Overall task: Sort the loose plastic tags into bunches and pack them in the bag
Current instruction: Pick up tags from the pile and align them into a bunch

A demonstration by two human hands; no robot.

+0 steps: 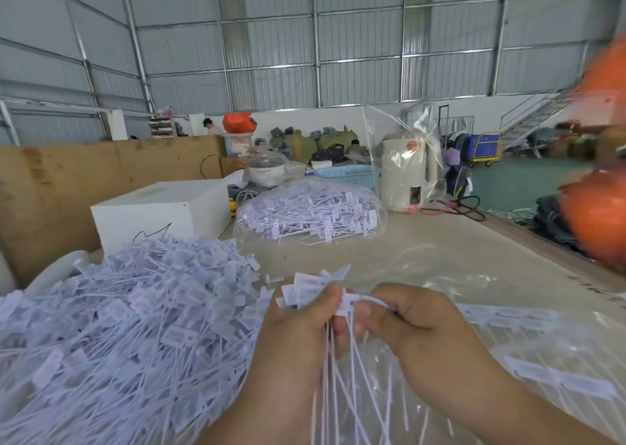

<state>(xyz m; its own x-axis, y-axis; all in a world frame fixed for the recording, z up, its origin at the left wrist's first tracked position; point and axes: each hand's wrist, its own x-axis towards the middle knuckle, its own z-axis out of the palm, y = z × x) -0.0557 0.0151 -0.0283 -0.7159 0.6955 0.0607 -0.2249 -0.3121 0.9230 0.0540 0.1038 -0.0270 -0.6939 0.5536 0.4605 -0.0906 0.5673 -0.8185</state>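
Plastic tags are gripped as a bunch by both the left hand and right hand; a clear bag holds more.

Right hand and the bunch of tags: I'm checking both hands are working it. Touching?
Touching. The head view shows the right hand pinching a tag head at the top of the bunch of tags that the left hand grips.
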